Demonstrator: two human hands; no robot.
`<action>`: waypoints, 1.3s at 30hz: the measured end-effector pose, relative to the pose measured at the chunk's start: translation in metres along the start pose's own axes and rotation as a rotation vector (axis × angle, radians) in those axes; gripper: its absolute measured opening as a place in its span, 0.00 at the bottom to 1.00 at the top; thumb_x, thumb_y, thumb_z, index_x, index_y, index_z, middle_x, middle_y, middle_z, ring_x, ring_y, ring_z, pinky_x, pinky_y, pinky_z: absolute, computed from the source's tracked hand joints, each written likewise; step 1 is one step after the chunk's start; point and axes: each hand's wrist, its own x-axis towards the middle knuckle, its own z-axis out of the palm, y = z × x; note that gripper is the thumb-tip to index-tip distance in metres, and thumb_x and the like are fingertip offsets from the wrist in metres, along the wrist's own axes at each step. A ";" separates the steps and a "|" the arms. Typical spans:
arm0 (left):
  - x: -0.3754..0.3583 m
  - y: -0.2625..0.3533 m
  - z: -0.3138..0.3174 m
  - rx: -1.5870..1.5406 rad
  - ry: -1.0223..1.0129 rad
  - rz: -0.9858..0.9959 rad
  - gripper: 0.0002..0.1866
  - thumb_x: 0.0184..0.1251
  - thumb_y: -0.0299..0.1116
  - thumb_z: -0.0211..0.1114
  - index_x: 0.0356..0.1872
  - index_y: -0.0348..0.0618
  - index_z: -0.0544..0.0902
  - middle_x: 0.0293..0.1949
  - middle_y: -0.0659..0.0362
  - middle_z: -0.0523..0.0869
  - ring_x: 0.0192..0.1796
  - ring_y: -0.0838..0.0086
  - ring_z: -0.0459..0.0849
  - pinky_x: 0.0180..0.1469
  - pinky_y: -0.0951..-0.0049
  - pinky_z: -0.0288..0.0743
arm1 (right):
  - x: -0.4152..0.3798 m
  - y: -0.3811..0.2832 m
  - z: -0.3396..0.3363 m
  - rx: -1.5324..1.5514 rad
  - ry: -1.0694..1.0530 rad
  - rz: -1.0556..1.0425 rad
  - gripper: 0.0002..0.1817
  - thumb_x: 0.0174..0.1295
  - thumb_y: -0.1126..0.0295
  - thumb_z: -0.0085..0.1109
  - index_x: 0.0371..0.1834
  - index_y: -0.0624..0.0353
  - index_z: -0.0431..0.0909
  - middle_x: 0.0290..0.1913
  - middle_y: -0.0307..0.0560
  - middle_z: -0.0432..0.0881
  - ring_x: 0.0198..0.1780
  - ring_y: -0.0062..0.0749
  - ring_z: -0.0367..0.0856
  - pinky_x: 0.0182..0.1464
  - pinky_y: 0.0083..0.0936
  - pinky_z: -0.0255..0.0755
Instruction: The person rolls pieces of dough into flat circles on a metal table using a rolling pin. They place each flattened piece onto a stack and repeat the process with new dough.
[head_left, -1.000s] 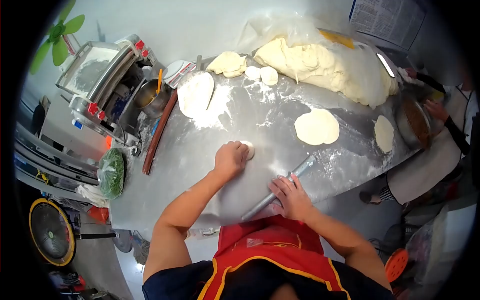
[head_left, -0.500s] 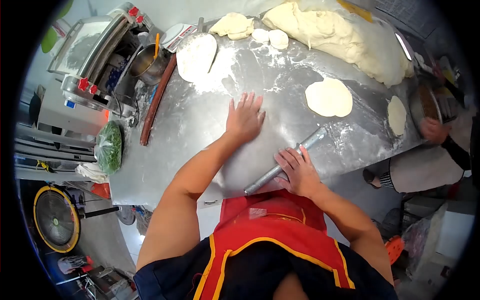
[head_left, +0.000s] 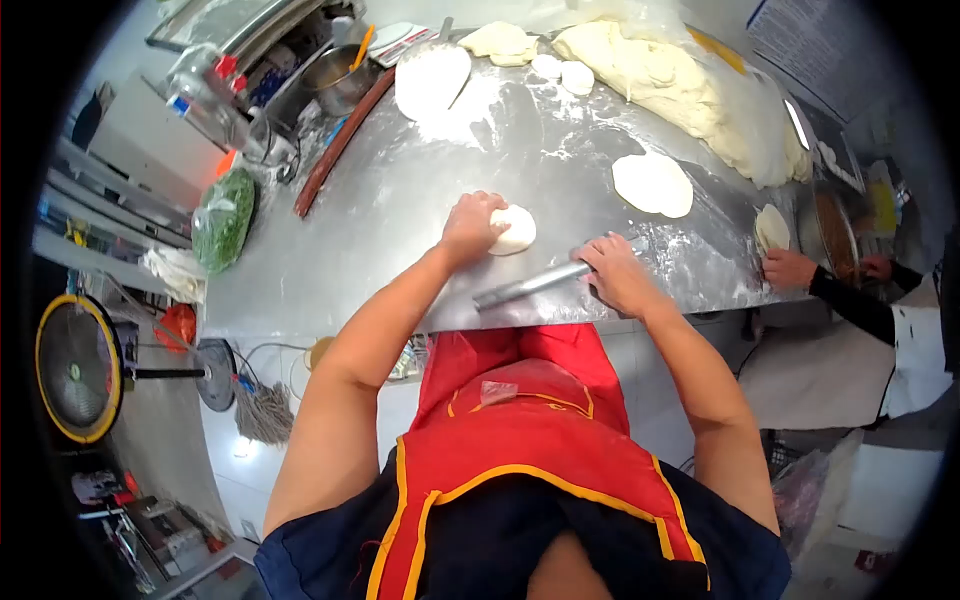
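My left hand (head_left: pixel 471 227) is closed at the left edge of a small round of dough (head_left: pixel 515 231), which lies on the metal table (head_left: pixel 400 225). My right hand (head_left: pixel 612 268) grips a grey metal rolling pin (head_left: pixel 535 285) near its right end; the pin slants up to the right and is slightly blurred. Beyond my right hand lies a flattened dough sheet (head_left: pixel 652 185). At the far edge are a big mass of dough (head_left: pixel 680 90), partly under plastic, and two small dough balls (head_left: pixel 577 78).
A co-worker's hand (head_left: pixel 790 269) touches a dough round (head_left: pixel 772 229) beside a pan of brown filling (head_left: pixel 835 230). Left are a long reddish-brown rod (head_left: pixel 345 142), a bag of greens (head_left: pixel 223 222) and a steel bowl (head_left: pixel 345 85). A floured scoop (head_left: pixel 432 80) lies at the back.
My left hand has gone from lying flat with fingers spread to closing on a dough round that now shows. My right hand and the pin shifted. The co-worker's hand reached a dough round.
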 end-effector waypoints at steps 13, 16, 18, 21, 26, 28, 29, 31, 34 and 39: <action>-0.060 0.009 -0.011 0.381 0.195 -0.189 0.32 0.73 0.47 0.57 0.70 0.37 0.67 0.72 0.43 0.66 0.77 0.51 0.59 0.76 0.41 0.44 | 0.066 -0.017 0.059 -0.127 0.205 0.285 0.30 0.71 0.58 0.49 0.72 0.64 0.64 0.72 0.59 0.68 0.76 0.49 0.61 0.75 0.49 0.51; -0.009 -0.018 -0.013 0.417 0.215 -0.212 0.32 0.74 0.50 0.55 0.72 0.43 0.66 0.75 0.46 0.63 0.78 0.52 0.56 0.76 0.38 0.42 | 0.119 0.009 0.053 -0.233 0.131 0.340 0.32 0.74 0.54 0.43 0.74 0.63 0.62 0.75 0.56 0.65 0.78 0.48 0.57 0.76 0.56 0.46; 0.022 -0.030 -0.017 0.436 0.189 -0.256 0.32 0.76 0.54 0.50 0.74 0.50 0.64 0.77 0.49 0.59 0.80 0.53 0.51 0.76 0.36 0.41 | 0.146 0.028 0.055 -0.243 0.169 0.348 0.31 0.74 0.55 0.42 0.74 0.63 0.62 0.76 0.56 0.63 0.78 0.47 0.55 0.76 0.58 0.44; 0.060 -0.040 -0.029 0.487 0.194 -0.254 0.34 0.76 0.57 0.48 0.76 0.50 0.62 0.78 0.51 0.56 0.81 0.54 0.47 0.76 0.36 0.39 | 0.179 0.051 0.053 -0.251 0.174 0.379 0.32 0.74 0.55 0.41 0.76 0.62 0.58 0.78 0.54 0.58 0.80 0.46 0.50 0.77 0.59 0.39; 0.121 -0.077 -0.028 0.568 0.352 -0.207 0.35 0.76 0.58 0.45 0.76 0.49 0.60 0.79 0.53 0.55 0.82 0.57 0.45 0.76 0.36 0.38 | 0.238 0.082 0.045 -0.302 0.297 0.408 0.32 0.75 0.55 0.42 0.77 0.60 0.56 0.79 0.52 0.57 0.81 0.43 0.49 0.78 0.58 0.38; 0.135 -0.087 -0.027 0.581 0.390 -0.227 0.35 0.77 0.58 0.44 0.76 0.46 0.60 0.79 0.54 0.56 0.82 0.59 0.46 0.78 0.41 0.39 | 0.247 0.085 0.044 -0.296 0.339 0.366 0.31 0.75 0.55 0.42 0.77 0.59 0.58 0.78 0.53 0.59 0.80 0.43 0.51 0.78 0.56 0.40; 0.131 -0.086 -0.025 0.570 0.371 -0.209 0.35 0.77 0.58 0.44 0.76 0.46 0.61 0.79 0.54 0.56 0.82 0.59 0.46 0.78 0.42 0.40 | 0.245 0.084 0.045 -0.286 0.344 0.321 0.31 0.75 0.55 0.42 0.76 0.59 0.58 0.77 0.53 0.60 0.80 0.44 0.52 0.77 0.55 0.42; 0.118 -0.082 -0.022 0.544 0.343 -0.186 0.35 0.77 0.57 0.43 0.76 0.45 0.61 0.79 0.54 0.56 0.81 0.60 0.47 0.79 0.46 0.40 | 0.239 0.081 0.045 -0.229 0.312 0.266 0.30 0.75 0.55 0.42 0.76 0.59 0.59 0.76 0.54 0.62 0.79 0.45 0.54 0.77 0.53 0.45; 0.062 -0.053 -0.021 0.414 0.332 -0.119 0.35 0.75 0.52 0.52 0.74 0.37 0.62 0.76 0.47 0.61 0.79 0.57 0.55 0.78 0.47 0.46 | 0.188 0.054 0.047 -0.152 0.209 0.277 0.31 0.74 0.56 0.43 0.75 0.62 0.59 0.74 0.58 0.65 0.77 0.49 0.58 0.76 0.50 0.49; -0.017 -0.006 -0.022 0.258 0.156 -0.112 0.38 0.69 0.47 0.60 0.71 0.29 0.62 0.71 0.40 0.66 0.76 0.51 0.61 0.77 0.49 0.50 | 0.099 0.009 0.056 -0.113 0.235 0.175 0.33 0.70 0.59 0.51 0.74 0.65 0.59 0.73 0.61 0.64 0.76 0.52 0.59 0.77 0.50 0.48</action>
